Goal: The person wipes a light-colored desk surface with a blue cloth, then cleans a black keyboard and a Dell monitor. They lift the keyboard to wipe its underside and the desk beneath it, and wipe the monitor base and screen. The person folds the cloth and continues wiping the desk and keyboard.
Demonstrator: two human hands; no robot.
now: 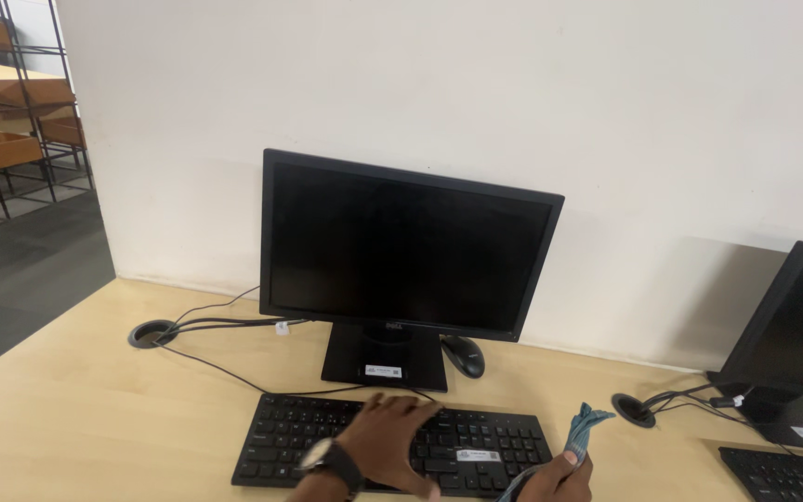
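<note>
My left hand point(390, 441), with a watch on the wrist, lies flat with fingers spread on the black keyboard point(485, 444) in front of a dark monitor point(405, 244). At the bottom edge, right of the keyboard, my right hand point(561, 476) is closed around a blue-grey striped cloth point(585, 429) whose end sticks up above the fist. A black mouse point(463, 355) sits beside the monitor's stand.
A light wooden desk point(95, 409) runs along a white wall. Cables lead to a round grommet point(151, 333) at left and to another grommet point(634, 409) at right. A second monitor point(792, 325) and keyboard point(783, 472) stand far right. Metal shelving point(11, 112) stands back left.
</note>
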